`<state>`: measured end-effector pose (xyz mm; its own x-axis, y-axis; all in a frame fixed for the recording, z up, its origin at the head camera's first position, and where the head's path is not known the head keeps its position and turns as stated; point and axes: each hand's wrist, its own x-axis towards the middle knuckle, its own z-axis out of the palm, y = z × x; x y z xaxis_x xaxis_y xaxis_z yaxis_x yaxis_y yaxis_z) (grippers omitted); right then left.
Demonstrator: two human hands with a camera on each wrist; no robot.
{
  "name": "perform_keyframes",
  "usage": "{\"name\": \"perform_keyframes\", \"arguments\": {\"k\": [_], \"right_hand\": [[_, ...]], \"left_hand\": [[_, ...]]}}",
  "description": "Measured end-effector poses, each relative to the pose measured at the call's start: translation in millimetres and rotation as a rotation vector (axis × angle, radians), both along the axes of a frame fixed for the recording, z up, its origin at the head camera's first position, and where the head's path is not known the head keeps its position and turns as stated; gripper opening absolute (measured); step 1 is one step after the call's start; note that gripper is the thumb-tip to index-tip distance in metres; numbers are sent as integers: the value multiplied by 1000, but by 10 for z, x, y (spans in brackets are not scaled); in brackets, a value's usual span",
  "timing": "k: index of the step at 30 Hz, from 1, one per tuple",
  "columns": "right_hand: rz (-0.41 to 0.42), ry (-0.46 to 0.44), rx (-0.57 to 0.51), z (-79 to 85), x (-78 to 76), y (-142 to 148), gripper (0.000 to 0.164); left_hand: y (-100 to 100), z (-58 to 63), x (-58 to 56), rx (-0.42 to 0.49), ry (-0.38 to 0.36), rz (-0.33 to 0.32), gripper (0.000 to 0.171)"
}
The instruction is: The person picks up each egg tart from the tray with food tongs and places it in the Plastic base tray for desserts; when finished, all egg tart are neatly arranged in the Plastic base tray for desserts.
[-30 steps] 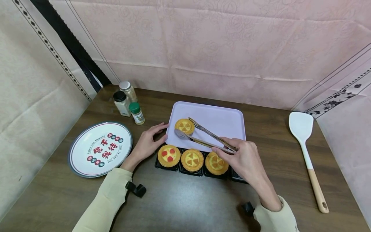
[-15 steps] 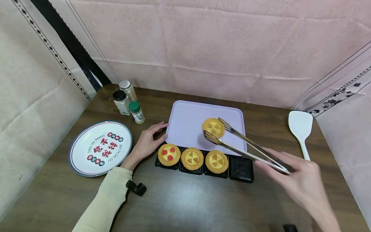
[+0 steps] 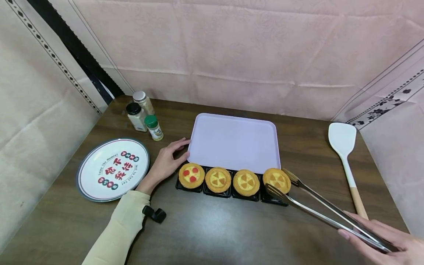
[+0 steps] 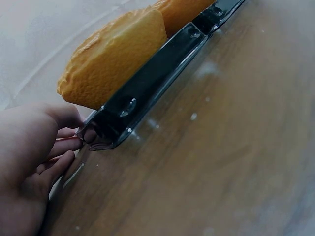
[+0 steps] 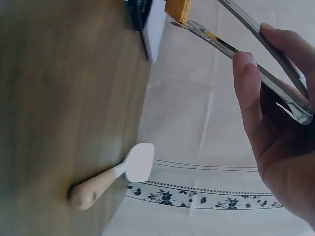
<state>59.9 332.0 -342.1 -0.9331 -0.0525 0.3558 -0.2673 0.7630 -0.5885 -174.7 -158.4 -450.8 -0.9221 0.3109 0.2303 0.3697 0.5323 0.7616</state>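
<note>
My right hand (image 3: 381, 235) grips metal tongs (image 3: 314, 213), whose tips hold a round yellow tart (image 3: 277, 179) over the right-end compartment of a black tray (image 3: 269, 198). In the right wrist view the tart (image 5: 177, 10) sits between the tong tips, close over the tray. The other compartments hold a red-spotted tart (image 3: 191, 176) at the left and two plain tarts, one of them a tart (image 3: 218, 179) beside it. My left hand (image 3: 163, 163) reaches to the left edge of the lavender tray (image 3: 233, 141), its thumb and fingertips at the rim near the black tray's corner.
A round white plate (image 3: 92, 173) with red lettering lies at the left. Behind it stand a green-capped bottle (image 3: 154, 129), a black-capped jar (image 3: 136, 117) and a silver-capped jar (image 3: 145, 103). A white spatula (image 3: 342, 140) with a wooden handle lies at the right.
The tongs have carried the tart from the lavender tray's left side across to the right and down toward me, over the black tray's right-end compartment. My left hand has barely moved.
</note>
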Motion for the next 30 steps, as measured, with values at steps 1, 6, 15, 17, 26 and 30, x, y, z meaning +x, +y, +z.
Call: {"name": "perform_keyframes", "arguments": {"k": [1, 6, 15, 17, 26, 30], "right_hand": [[-18, -8, 9, -16, 12, -1, 53], [-67, -27, 27, -59, 48, -25, 53], [-168, -27, 90, -95, 48, -62, 49], [-188, -22, 111, -86, 41, -78, 48], [-270, -25, 174, -79, 25, -132, 44], [-278, -24, 162, -93, 19, -129, 46]], "left_hand": [[-2, -5, -1, 1, 0, -1, 44], [2, -13, -2, -3, 0, -1, 44], [-5, -16, -10, -7, -7, 12, 44], [-6, -18, -13, -8, -10, 14, 44], [-1, -6, -9, -5, -6, 7, 44], [-3, -4, -9, -7, -2, 6, 43]]}}
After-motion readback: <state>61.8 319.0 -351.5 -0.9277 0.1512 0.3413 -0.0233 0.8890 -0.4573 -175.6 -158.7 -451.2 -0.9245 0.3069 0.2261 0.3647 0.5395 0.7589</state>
